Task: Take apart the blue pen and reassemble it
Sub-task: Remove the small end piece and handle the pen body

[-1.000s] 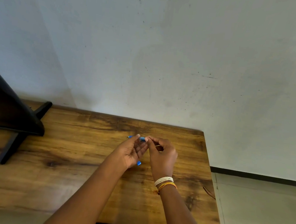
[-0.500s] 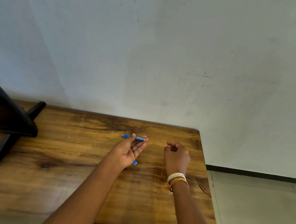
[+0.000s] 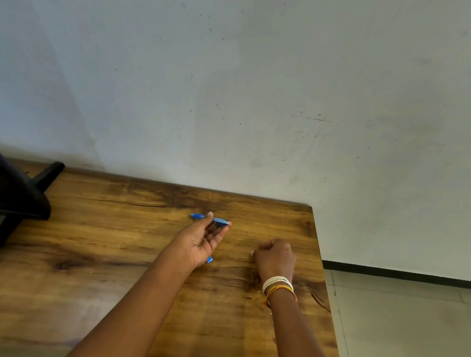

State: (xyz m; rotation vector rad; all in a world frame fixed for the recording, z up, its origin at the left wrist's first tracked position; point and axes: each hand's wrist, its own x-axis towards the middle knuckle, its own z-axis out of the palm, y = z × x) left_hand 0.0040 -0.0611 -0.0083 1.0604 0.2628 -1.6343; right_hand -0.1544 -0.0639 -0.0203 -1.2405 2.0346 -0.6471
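Bangles (image 3: 278, 285): white and orange, on right wrist, nearest the camera.
Right hand (image 3: 275, 258): knuckles up on the table (image 3: 102, 295), fingers curled tight; contents hidden, can't tell if it held anything.
Blue piece (image 3: 209, 259): small, poked out below the left palm.
Left hand (image 3: 200, 241): palm up, fingers mostly extended, thumb and fingertips pinched the blue pen (image 3: 210, 219).
Pen position: roughly level, just above the tabletop, mid-table.
Black stand (image 3: 2, 199): far left.

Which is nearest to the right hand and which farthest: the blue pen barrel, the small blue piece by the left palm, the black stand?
1. Small blue piece, just left of the right hand.
2. Blue pen barrel, held at the left hand's fingertips, farther back.
3. Black stand, far left on the table.
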